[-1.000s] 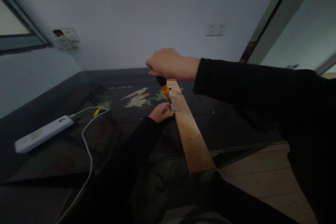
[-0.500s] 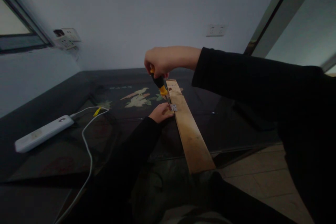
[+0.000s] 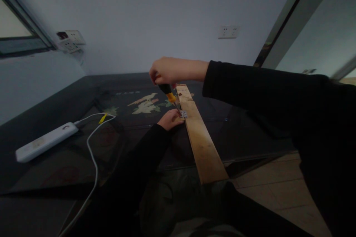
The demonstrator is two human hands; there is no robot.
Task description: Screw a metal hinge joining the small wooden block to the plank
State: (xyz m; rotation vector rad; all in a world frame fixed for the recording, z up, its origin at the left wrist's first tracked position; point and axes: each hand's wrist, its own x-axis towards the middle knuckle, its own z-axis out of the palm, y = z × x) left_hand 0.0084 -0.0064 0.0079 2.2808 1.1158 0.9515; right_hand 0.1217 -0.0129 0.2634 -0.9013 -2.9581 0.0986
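At centre, your right hand [image 3: 164, 72] is closed round the screwdriver [image 3: 170, 96]; your left (fingers partly curled) [image 3: 170, 119] pinches beside the hinge [image 3: 184, 114].

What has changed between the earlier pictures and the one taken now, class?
Since the first picture, the right hand has shifted slightly left, and the screwdriver it grips leans further left. Nothing was let go. The left hand, metal hinge, wooden board and white power strip stayed put.
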